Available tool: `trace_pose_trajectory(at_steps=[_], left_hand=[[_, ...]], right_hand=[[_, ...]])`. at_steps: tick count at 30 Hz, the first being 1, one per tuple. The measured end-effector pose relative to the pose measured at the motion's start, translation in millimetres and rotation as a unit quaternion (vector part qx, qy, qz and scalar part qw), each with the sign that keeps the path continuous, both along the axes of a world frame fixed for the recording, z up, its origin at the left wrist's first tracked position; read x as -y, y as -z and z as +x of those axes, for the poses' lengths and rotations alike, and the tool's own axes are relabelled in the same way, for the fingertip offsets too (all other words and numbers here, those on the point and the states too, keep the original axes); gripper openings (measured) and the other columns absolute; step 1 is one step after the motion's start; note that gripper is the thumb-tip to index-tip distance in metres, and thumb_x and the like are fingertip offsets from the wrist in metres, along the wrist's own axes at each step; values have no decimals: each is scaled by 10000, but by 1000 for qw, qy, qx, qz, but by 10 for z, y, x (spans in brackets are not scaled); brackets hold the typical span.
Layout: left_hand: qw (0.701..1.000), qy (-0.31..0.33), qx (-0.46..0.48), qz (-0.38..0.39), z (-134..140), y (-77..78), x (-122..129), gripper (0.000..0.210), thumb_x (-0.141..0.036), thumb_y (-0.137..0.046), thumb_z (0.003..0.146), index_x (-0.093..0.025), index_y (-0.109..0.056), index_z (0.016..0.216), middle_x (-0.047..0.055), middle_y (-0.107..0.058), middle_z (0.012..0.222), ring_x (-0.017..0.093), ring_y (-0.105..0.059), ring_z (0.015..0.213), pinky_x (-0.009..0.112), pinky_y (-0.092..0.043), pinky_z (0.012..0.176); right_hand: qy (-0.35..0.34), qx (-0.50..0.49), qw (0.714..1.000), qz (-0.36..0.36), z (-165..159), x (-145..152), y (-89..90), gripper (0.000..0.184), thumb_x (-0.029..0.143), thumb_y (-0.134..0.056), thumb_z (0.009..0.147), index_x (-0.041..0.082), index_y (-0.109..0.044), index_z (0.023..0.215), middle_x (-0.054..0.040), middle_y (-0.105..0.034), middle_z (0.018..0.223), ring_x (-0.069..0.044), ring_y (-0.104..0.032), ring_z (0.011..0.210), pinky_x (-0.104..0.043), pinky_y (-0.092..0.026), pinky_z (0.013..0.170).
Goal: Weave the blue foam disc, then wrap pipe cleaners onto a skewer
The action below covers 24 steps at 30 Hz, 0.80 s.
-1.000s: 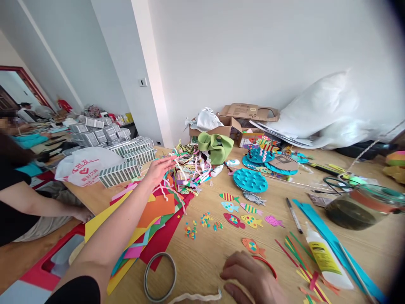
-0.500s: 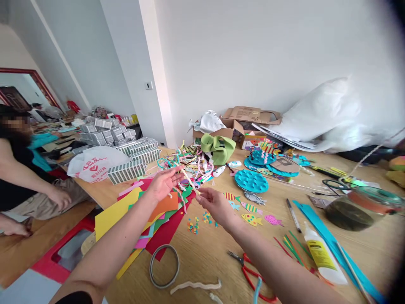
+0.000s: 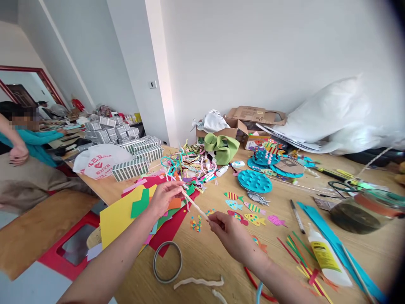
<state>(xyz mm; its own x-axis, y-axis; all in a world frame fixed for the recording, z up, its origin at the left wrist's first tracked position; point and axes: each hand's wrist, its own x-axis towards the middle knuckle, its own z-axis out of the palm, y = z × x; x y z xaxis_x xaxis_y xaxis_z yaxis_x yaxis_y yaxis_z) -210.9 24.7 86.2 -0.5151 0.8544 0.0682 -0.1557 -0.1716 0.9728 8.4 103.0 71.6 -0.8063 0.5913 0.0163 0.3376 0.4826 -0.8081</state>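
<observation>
Between my hands a thin cream twisted strip point(image 3: 196, 206), like crepe paper or cord, is stretched at a slant above the table. My left hand point(image 3: 164, 197) pinches its far end, over the coloured paper sheets point(image 3: 118, 221). Its near end is between the thumb and fingers of my right hand point(image 3: 230, 231). Below lie a similar loose cream strip point(image 3: 199, 281) and a roll of tape point(image 3: 167, 262). Scissors with red handles point(image 3: 251, 278) are mostly hidden beneath my right forearm. Several paper fish cut-outs point(image 3: 254, 219) and paper dots point(image 3: 195, 223) lie near my right hand.
Right: a glue bottle point(image 3: 327, 255), a pen point(image 3: 297, 216), blue strips point(image 3: 329, 232) and a glass jar point(image 3: 363, 211). Behind: a blue bumpy disc point(image 3: 255, 181), green felt point(image 3: 221, 148), a craft pile point(image 3: 186, 162). Left: stacked boxes point(image 3: 130, 169) and a person point(image 3: 19, 152).
My left hand, flat and spread before, now has its fingers closed on the strip. My right hand has moved nearer and right, stretching the strip. The view shifted slightly; the person at left moved.
</observation>
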Motion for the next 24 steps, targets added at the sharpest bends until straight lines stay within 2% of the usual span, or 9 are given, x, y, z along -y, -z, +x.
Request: trace_pose_trajectory(at_steps=[2,6,11,14,17,21,24], left_hand=[[999,1,-24,-35,36,38,105,212,-281,-732,651,-137,-687,800,47,-687,707,153,-632,643,296,-495,684],[991,46,-74,-104,118,92,327,173,-323,-709,683,-157,-669,706,33,-666,640,138,-608,612,270,-472,662],[990,50,-55,-119,232,106,529,203,-350,-688,707,-161,-616,691,21,-636,609,126,-581,587,250,-440,625],[993,35,-27,-112,293,100,583,206,-350,-688,703,-164,-601,687,14,-621,594,124,-570,573,251,-429,612],[993,29,-39,-111,354,108,616,203,-350,-676,714,-165,-597,684,11,-617,595,126,-570,586,258,-430,632],[993,28,-32,-113,446,172,670,203,-344,-667,720,-164,-587,675,1,-598,580,116,-547,560,255,-427,611],[989,64,-21,-129,464,225,690,206,-350,-680,702,-160,-599,683,10,-608,604,126,-565,575,269,-447,621]], right_hand=[[4,14,1000,0,110,62,0,226,294,-433,843,173,-616,896,-10,-605,661,-147,-533,594,-250,-350,539],[-18,20,1000,-1,320,199,-36,258,258,-381,873,165,-556,1038,-17,-617,711,-159,-583,660,-269,-400,606],[-61,6,998,9,499,337,-139,298,257,-345,901,195,-519,1135,-18,-612,762,-151,-595,722,-265,-430,655],[-53,28,998,-26,542,353,-182,252,298,-378,898,204,-574,1025,-23,-639,788,-152,-603,749,-255,-438,662],[-44,59,997,-23,577,351,-181,231,326,-405,882,207,-602,854,-25,-653,785,-158,-600,736,-258,-433,647],[-54,70,996,6,649,377,-119,244,332,-387,886,208,-586,820,-27,-647,759,-159,-594,706,-262,-430,632],[-52,76,995,25,701,383,-26,250,331,-386,882,201,-579,789,-32,-640,717,-159,-585,666,-261,-424,604]])
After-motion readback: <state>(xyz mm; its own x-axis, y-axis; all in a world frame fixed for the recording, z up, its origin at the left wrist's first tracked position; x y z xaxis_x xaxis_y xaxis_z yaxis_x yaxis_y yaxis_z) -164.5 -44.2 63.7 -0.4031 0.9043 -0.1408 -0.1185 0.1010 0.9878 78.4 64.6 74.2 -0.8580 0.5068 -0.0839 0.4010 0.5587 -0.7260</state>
